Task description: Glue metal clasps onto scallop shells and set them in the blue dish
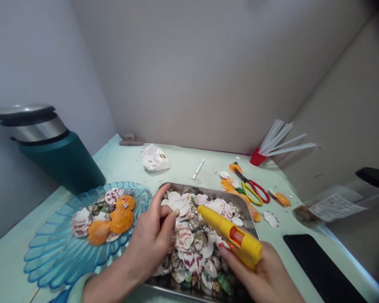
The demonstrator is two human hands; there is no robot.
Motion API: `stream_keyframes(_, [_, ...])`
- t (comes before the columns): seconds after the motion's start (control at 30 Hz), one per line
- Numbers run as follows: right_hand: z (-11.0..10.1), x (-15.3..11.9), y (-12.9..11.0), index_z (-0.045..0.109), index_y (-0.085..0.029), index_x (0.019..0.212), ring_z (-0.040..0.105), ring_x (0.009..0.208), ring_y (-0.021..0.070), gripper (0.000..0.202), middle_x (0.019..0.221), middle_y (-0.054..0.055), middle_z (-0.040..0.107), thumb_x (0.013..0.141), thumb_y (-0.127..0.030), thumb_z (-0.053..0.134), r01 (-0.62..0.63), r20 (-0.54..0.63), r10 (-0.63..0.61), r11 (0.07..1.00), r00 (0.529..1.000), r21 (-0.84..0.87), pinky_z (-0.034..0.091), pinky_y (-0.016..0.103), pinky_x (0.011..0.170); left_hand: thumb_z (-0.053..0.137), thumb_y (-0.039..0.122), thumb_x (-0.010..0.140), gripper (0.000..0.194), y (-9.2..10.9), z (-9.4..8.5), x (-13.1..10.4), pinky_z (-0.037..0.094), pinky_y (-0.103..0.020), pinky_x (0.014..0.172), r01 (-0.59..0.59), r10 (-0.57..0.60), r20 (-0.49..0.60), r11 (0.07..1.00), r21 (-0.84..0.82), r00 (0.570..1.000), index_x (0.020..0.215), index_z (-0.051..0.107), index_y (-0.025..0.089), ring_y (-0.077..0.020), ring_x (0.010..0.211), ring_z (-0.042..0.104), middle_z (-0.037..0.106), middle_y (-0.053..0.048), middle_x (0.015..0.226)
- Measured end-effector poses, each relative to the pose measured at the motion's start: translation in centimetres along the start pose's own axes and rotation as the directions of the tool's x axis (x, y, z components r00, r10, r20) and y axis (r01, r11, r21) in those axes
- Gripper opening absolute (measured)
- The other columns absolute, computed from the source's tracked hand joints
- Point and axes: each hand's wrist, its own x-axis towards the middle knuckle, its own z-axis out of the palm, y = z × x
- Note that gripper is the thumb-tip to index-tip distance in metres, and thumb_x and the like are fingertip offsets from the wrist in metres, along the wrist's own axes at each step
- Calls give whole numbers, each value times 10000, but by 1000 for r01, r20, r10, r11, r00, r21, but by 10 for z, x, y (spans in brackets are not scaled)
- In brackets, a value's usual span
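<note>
My right hand (255,269) is wrapped round a yellow hot glue gun (230,233), its nozzle pointing up and left over the shells. My left hand (154,231) is closed in a pinch, index finger raised, with what looks like a small pale shell (177,212) at the thumb tip. Both hands are over a metal tray (254,221) heaped with seashells (192,240): scallops, snail shells and white ones. Left of my left hand, a blue scalloped glass dish (60,248) holds several shells, among them orange scallops (121,221).
A teal bottle (63,162) stands at left. Behind the tray lie a white plastic packet (154,158) and a marker (198,169). Scissors (254,189), orange shells (227,184), a red cup of glue sticks (258,158), a clear jar (322,210) and a black phone (318,265) are at right.
</note>
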Motion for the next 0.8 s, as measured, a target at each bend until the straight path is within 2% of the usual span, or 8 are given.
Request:
stream_keyframes(0.07, [-5, 3, 7, 623, -184, 932, 573, 497, 151, 180, 632, -2, 637, 860, -324, 536, 56, 76, -47, 990, 996, -129, 473, 234, 493, 422, 280, 917, 508, -3, 0, 2, 350, -265, 575, 37, -38, -22, 997, -66, 999, 1388, 268, 172, -141, 554, 463, 484, 68, 593])
stream_keyframes(0.17, [-12, 5, 15, 565, -206, 1074, 645, 575, 196, 254, 741, 23, 700, 827, -212, 504, 164, 166, -113, 927, 980, -338, 491, 277, 538, 465, 268, 886, 500, -7, 0, 5, 353, -252, 553, 73, -82, -42, 980, -184, 996, 1356, 314, 186, -131, 531, 468, 505, 77, 570])
stream_keyframes(0.3, [-14, 6, 17, 540, -235, 1108, 705, 712, 245, 321, 912, 66, 743, 795, -169, 513, 234, 216, -141, 833, 966, -501, 525, 321, 586, 516, 250, 842, 519, -10, 1, 5, 354, -243, 531, 82, -103, -62, 958, -276, 993, 1330, 357, 177, -124, 516, 472, 531, 70, 566])
stream_keyframes(0.43, [-12, 7, 13, 532, -236, 1123, 715, 734, 262, 355, 959, 79, 748, 777, -178, 582, 259, 221, -158, 775, 962, -577, 545, 355, 597, 534, 237, 822, 527, -10, 1, 5, 349, -235, 506, 75, -98, -62, 949, -307, 993, 1320, 378, 170, -116, 493, 463, 540, 66, 563])
stream_keyframes(0.63, [-11, 7, 9, 552, -201, 1098, 716, 740, 287, 379, 912, 87, 755, 740, -179, 675, 312, 252, -190, 689, 949, -654, 561, 396, 599, 526, 260, 841, 517, -12, 1, 7, 330, -215, 473, 92, -107, -28, 935, -342, 994, 1317, 342, 178, -95, 457, 414, 531, 79, 564])
stream_keyframes(0.8, [-11, 8, 6, 559, -195, 1082, 710, 738, 293, 362, 910, 98, 750, 748, -214, 698, 306, 269, -158, 643, 950, -702, 558, 410, 595, 537, 270, 831, 547, -13, 1, 8, 328, -210, 460, 96, -115, -24, 912, -398, 993, 1318, 321, 151, -92, 452, 401, 517, 82, 558])
